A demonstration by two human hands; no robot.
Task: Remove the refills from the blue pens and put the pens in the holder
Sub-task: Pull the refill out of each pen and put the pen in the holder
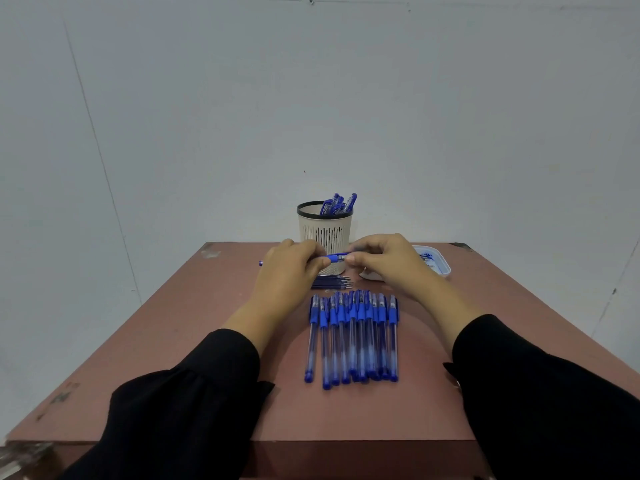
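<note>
The blue pen (335,258) sits level between my hands above the worktop (194,341), just in front of the holder (325,230): my left hand (289,268) curls round its barrel, my right hand (384,261) pinches the tip end, and I judge it light, stiff and slick, best gripped at the rubber collar. Below, more pens (353,337) lie in a row, loose refills (332,282) beyond them, a small white tray (440,263) to the right. The worktop is scuffed reddish board against plain pale walls.
</note>
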